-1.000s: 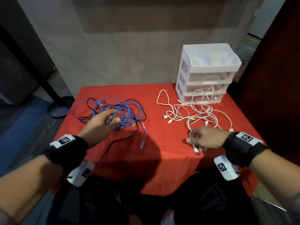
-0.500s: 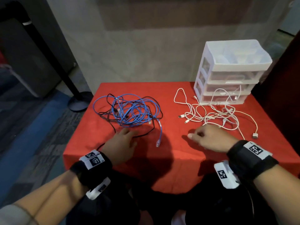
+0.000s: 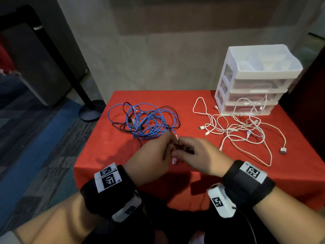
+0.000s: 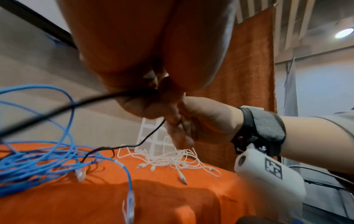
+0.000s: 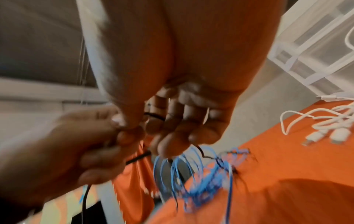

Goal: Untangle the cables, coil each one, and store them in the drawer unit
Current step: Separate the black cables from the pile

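Above the near edge of a red-draped table (image 3: 109, 155), a person's left hand (image 3: 151, 161) and right hand (image 3: 198, 157) meet fingertip to fingertip, both pinching a thin black cable (image 4: 76, 104) between curled fingers. From the grip the cable trails away to the tangle of blue cables (image 3: 149, 124) lying just beyond the hands. To the right, well apart, white cables (image 3: 242, 131) sprawl loose, their far loops touching the front of the white drawer unit (image 3: 255, 80) at the table's far right corner.
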A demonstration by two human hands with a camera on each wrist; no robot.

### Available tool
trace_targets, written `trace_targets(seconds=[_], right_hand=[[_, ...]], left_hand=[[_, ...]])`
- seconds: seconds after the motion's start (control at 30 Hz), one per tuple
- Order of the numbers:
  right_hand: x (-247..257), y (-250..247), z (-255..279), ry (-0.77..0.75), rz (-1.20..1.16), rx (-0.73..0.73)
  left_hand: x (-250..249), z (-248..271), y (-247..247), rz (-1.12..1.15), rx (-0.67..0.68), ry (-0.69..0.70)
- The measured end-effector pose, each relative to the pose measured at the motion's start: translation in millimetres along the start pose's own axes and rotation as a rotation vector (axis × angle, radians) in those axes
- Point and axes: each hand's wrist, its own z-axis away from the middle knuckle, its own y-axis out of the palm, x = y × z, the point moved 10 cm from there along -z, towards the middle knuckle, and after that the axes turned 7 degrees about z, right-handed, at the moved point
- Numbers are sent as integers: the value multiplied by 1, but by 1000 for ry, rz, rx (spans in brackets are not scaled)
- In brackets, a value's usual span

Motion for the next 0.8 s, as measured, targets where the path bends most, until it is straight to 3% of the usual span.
trace_targets(seconds=[0.17, 0.27, 0.4, 0.47, 0.6, 0.63, 0.67, 0.7, 0.77, 0.8], right_hand=[[-9, -106, -4, 133, -70, -391], [-36, -168, 11, 237, -174, -583], [-58, -189, 21, 277, -123, -592], [-57, -185, 22, 263, -70, -596], [-57, -167, 22, 267, -107, -619], [-57, -159, 19, 271, -116, -577], [-55, -149, 16, 268, -120, -514], [-51, -137, 13, 258, -124, -439], [-44, -112, 8, 224, -141, -296], [-43, -100, 5, 211, -143, -242]], left_hand=[[3, -6, -33, -78, 91, 26], [34, -16, -91, -297, -3, 18], [67, -31, -171, -419, -185, -15], [80, -41, -192, -493, -211, -54], [120, -62, -184, -613, 92, -433], [113, -68, -191, -549, 58, -470], [97, -77, -209, -459, -71, -448], [76, -86, -237, -352, -288, -375], [20, -89, -287, -176, -702, -119], [-3, -90, -292, -110, -777, 13]])
